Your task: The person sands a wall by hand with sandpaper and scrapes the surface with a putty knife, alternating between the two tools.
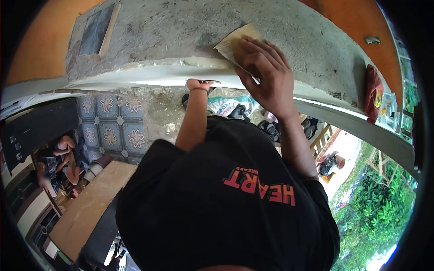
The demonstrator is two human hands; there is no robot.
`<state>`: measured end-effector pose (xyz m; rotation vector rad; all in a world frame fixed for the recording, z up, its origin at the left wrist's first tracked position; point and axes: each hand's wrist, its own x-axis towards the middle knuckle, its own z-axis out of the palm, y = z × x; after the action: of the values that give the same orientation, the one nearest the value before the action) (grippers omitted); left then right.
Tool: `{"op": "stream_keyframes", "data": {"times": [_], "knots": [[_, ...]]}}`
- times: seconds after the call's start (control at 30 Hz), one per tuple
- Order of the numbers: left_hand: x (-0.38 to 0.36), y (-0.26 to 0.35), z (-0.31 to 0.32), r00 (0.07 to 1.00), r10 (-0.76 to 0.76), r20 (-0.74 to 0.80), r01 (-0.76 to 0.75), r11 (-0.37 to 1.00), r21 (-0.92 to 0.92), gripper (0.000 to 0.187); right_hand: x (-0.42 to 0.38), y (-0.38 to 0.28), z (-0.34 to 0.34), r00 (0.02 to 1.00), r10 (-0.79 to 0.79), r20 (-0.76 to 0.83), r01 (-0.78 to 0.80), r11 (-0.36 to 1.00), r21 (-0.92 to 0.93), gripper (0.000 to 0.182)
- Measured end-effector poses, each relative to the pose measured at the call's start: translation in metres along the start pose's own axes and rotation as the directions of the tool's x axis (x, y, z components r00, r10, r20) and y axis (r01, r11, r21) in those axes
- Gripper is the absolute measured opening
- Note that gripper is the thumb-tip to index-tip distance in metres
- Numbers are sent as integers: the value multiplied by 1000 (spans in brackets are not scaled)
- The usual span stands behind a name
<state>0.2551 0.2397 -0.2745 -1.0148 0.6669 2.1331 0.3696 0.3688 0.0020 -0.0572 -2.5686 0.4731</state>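
My right hand (269,74) lies over a tan sheet of sandpaper (238,40), its fingers close together, holding the sheet against the rough grey concrete ledge (172,34). Under the ledge's pale front edge, my left hand (198,84) reaches up with a dark band at the wrist. Its fingers are curled at a thin, dark-edged piece (213,82) pressed near the white face; most of that piece is hidden.
A dark flat panel (96,30) lies at the ledge's left; a red packet (374,92) and clear container (388,110) stand right. Below are a sack (228,101), footwear (270,130) and a wooden table (92,203). Another person (68,158) sits at left.
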Motion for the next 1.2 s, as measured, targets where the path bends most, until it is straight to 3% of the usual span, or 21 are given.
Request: {"op": "stream_keyframes", "data": {"times": [0.07, 0.13, 0.2, 0.27, 0.33, 0.4, 0.47, 0.53, 0.57, 0.6, 0.67, 0.8, 0.87, 0.9, 0.93, 1.0, 1.07, 1.13, 1.17, 1.2], "knots": [[-24, -7, 8, 996, 43, 76, -39, 998, -50, 42, 0, -2, 0, 1000, 2, -12, -3, 1000, -3, 20], [-55, -4, 12, 968, 176, 179, -157, 981, -114, 45, -1, -3, 0, 1000, 18, 7, -18, 1000, 12, 19], [-18, 14, -2, 973, 124, 193, -97, 984, -148, 46, 0, -1, 2, 1000, 11, -15, -11, 1000, 0, 19], [2, 20, -5, 997, 71, -22, -73, 995, -75, 47, 0, 0, 2, 1000, -6, -30, 6, 1000, -6, 19], [25, 35, -25, 993, 117, 23, -116, 993, -14, 47, -1, -1, 2, 999, 3, -32, -3, 1000, -5, 20], [11, 53, -14, 999, -2, -35, 0, 999, -53, 45, -1, -3, 2, 999, 8, -41, -8, 1000, 1, 23], [-25, 59, -2, 998, 67, 13, -67, 997, 36, 42, 1, -3, 1, 999, 3, -49, -3, 1000, 4, 26], [-75, 57, 18, 952, 200, 233, -183, 979, -93, 37, 0, -4, 1, 1000, 18, -19, -19, 999, -28, 35], [-52, 69, 3, 926, 252, 282, -230, 967, -110, 34, 0, -3, 1, 1000, 13, 6, -13, 999, -53, 40], [-5, 88, -28, 914, 293, 281, -281, 956, -82, 34, -1, -3, 1, 1000, 13, 10, -13, 999, -46, 40], [2, 97, -17, 956, 277, -102, -271, 960, 65, 34, 1, -4, 1, 1000, -14, 2, 14, 997, -72, 41], [-12, 98, -10, 981, 195, 19, -194, 981, -29, 34, 2, -10, 0, 998, 16, 68, -5, 986, -164, 50], [-40, 79, 0, 936, 321, 146, -321, 947, -23, 36, 5, -9, -3, 995, 15, 101, 6, 979, -203, 43], [-34, 79, -6, 931, 286, 226, -271, 958, -93, 37, 5, -9, -2, 995, 18, 103, 5, 976, -217, 43], [-29, 83, -9, 934, 289, 211, -275, 957, -94, 37, 4, -11, -1, 994, 23, 108, 2, 974, -226, 42], [-8, 104, -8, 928, 356, -108, -355, 934, 32, 39, 5, -14, -1, 996, 28, 85, -12, 984, -179, 42], [27, 129, -30, 943, 334, -20, -334, 942, -31, 42, 6, -14, -2, 996, 37, 84, -21, 983, -184, 42], [16, 139, -29, 978, 170, 121, -168, 985, -29, 43, 5, -14, -2, 995, 47, 83, -30, 981, -192, 43], [1, 133, -20, 967, 253, 39, -253, 967, 17, 44, 5, -15, -2, 995, 56, 84, -40, 983, -182, 47], [-20, 124, -10, 968, 247, 51, -248, 968, 26, 44, 6, -15, -1, 994, 65, 83, -49, 984, -172, 51]]}}
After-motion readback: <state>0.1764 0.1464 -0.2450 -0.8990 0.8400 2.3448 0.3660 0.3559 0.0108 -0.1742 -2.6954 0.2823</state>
